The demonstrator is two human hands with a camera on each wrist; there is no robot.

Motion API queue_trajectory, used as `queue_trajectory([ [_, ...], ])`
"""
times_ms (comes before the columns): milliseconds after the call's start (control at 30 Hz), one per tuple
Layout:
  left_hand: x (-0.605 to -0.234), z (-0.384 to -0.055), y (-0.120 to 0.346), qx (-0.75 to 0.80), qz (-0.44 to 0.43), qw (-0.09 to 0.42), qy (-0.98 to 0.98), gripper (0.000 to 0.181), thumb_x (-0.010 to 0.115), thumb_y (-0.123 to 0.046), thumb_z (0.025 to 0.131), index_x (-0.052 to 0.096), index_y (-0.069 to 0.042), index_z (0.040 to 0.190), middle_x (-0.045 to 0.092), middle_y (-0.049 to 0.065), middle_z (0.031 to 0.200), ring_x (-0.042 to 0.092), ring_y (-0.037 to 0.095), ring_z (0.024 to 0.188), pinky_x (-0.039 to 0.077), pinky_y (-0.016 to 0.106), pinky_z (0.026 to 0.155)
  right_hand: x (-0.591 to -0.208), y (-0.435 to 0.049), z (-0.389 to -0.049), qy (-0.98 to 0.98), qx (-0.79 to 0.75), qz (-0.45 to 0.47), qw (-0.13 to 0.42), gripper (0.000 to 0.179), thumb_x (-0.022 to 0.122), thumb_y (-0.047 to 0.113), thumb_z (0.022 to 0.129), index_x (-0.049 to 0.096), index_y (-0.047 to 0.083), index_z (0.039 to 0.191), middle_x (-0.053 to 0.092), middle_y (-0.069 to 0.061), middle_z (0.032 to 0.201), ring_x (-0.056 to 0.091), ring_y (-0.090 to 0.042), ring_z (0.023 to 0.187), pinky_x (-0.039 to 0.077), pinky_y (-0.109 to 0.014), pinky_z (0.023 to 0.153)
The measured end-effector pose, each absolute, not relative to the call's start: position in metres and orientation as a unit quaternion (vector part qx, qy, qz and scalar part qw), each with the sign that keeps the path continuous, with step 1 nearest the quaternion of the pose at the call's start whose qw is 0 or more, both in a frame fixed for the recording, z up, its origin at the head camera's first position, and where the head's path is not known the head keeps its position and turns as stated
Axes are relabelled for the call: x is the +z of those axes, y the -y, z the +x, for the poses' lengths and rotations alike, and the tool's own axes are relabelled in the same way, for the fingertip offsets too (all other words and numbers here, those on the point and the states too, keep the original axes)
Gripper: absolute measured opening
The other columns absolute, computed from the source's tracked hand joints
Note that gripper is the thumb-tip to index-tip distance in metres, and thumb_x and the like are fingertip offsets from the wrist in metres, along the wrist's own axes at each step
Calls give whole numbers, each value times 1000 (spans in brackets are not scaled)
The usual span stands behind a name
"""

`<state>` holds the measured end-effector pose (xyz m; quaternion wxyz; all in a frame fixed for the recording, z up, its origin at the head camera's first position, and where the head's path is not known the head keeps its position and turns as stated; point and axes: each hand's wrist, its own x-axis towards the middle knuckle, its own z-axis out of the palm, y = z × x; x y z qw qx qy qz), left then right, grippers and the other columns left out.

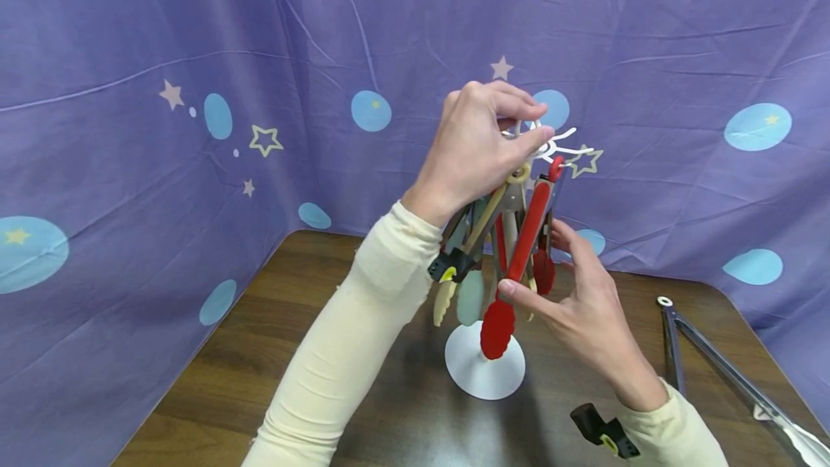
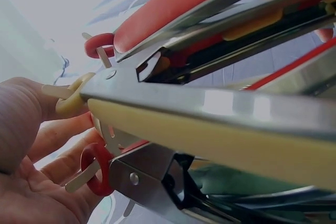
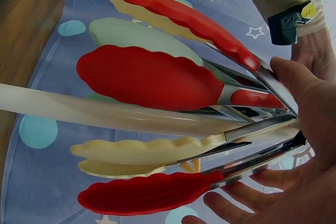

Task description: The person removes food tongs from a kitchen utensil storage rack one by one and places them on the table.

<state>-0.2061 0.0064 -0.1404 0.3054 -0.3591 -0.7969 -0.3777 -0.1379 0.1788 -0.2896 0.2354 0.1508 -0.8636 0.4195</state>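
Left hand (image 1: 476, 143) pinched top of white round-based metal stand (image 1: 465, 370), likely steadying it; right hand (image 1: 593, 319) spread fingers, thumb touched red silicone-and-steel tongs (image 1: 528, 233) loop-hung on stand.

And here's the creased purple fabric curtain (image 1: 421, 6) across back and left, dotted with light-blue ovals (image 1: 371, 111) and small stars (image 1: 171, 94); below, a dark-brown wood-grain worktop (image 1: 227, 366), far corners rounded. Left-wrist view: whitish glare (image 2: 58, 3), probably bright light.
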Motion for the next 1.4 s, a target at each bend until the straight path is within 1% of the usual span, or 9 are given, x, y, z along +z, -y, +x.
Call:
queue_trajectory([
  [133,-141,-207,-6,-379,-361,306,795,22,81,-17,87,80,-5,106,76,5,104,64,9,78,46,17,71,-289,-178,-138,862,418,153,242,88,89,33,78,43,14,151,57,-11,130,54,-30,121,41,-53,98],
  [367,-139,-206,-5,-374,-352,291,807,21,80,-18,88,80,-8,107,77,2,101,62,8,75,46,17,71,-287,-176,-137,854,431,150,249,84,90,30,78,47,13,149,58,-8,131,57,-33,119,46,-55,97],
  [633,-139,-205,-4,-379,-351,288,806,20,80,-18,88,81,-10,106,77,0,96,57,8,72,45,18,70,-284,-175,-135,852,434,141,256,82,90,28,78,49,12,148,60,-6,127,60,-27,116,47,-47,100],
  [800,-139,-205,-4,-378,-351,289,806,20,80,-18,88,81,-10,106,77,0,95,59,8,72,45,18,71,-282,-175,-134,848,443,138,256,82,90,27,78,49,11,148,58,-9,128,60,-29,116,46,-51,102],
  [900,-139,-205,-4,-375,-351,289,808,20,80,-18,88,81,-10,106,77,1,95,60,8,73,46,17,71,-281,-175,-133,851,437,133,260,83,90,27,78,49,11,148,57,-9,128,59,-28,114,46,-52,100],
  [1067,-139,-205,-4,-372,-351,289,809,20,80,-19,88,81,-10,106,77,1,95,60,7,72,46,18,71,-280,-176,-132,854,428,128,267,82,90,27,79,49,11,148,57,-9,130,58,-27,114,44,-45,96],
  [1133,-139,-206,-4,-371,-352,290,809,20,80,-19,88,81,-10,106,77,1,95,59,8,72,45,18,71,-279,-176,-131,853,429,128,267,82,90,26,79,48,11,148,57,-9,130,57,-27,114,43,-45,96],
  [1300,-139,-206,-4,-369,-352,291,809,20,80,-19,88,81,-10,106,77,1,95,58,8,72,44,19,70,-278,-177,-130,850,435,127,270,82,89,25,79,48,11,148,57,-10,130,56,-28,115,42,-51,96],
  [1400,-139,-206,-4,-371,-351,290,810,20,80,-19,88,81,-10,106,77,1,95,58,9,72,44,18,70,-277,-178,-129,846,439,126,274,83,90,24,78,49,11,148,57,-10,130,56,-28,116,41,-52,96],
])
